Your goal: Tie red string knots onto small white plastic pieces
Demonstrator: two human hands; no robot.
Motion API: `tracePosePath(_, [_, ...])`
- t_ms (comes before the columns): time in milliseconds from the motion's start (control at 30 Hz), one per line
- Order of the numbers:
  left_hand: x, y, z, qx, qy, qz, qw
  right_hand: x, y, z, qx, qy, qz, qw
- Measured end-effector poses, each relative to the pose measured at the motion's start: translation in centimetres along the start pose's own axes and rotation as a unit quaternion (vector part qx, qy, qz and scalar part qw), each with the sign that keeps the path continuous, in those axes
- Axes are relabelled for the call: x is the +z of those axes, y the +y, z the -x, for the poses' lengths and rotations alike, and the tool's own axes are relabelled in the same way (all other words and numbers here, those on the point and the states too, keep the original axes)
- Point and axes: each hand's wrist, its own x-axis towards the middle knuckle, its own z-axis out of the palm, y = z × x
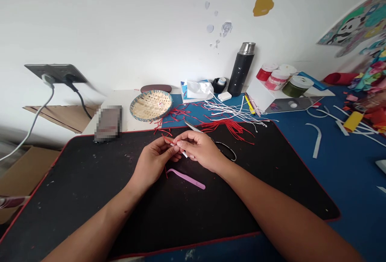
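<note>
Over the black mat (pixel 235 217), my two hands meet with their fingertips close together. My left hand (pixel 153 159) pinches a red cord (pixel 165 136), one end of which hangs down below the fingers. My right hand (pixel 197 147) closes on the same red cord from the other side. A short white strip (pixel 184 154) pokes out between the fingers; which hand grips it I cannot tell. Pink curved tweezers (pixel 188 179) lie on the mat just below the hands. Behind my right hand are scissors (pixel 226 149), partly hidden by the hand and wrist.
Red cords (pixel 230 128) and white cords (pixel 235 109) spread behind the hands. Further back are a woven basket (pixel 150 106), a tissue pack (pixel 196 90), a black thermos (pixel 240 71) and paint jars (pixel 276 80). A pixelated dark object (pixel 107 123) lies at the left.
</note>
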Motion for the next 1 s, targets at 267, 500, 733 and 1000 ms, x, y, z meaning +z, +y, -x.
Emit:
tracePosePath(267, [0.04,0.02,0.1,0.012,0.008,-0.018,1.0,0.04,-0.11,0.03,0.007,0.002,-0.01,1.0])
tracePosePath(500, [0.09,-0.01,0.09,0.01,0.01,-0.008,1.0,0.16,-0.09,0.11,0.017,0.01,-0.027,0.999])
tracePosePath(733, [-0.13,-0.1,-0.14,0.003,0.019,0.004,1.0,0.19,-0.15,0.01,0.001,0.031,0.009,0.999])
tracePosePath(1000, [-0.19,-0.14,-0.29,0.004,0.038,0.019,0.999,0.23,0.39,0.0,-0.058,0.059,0.148,0.986])
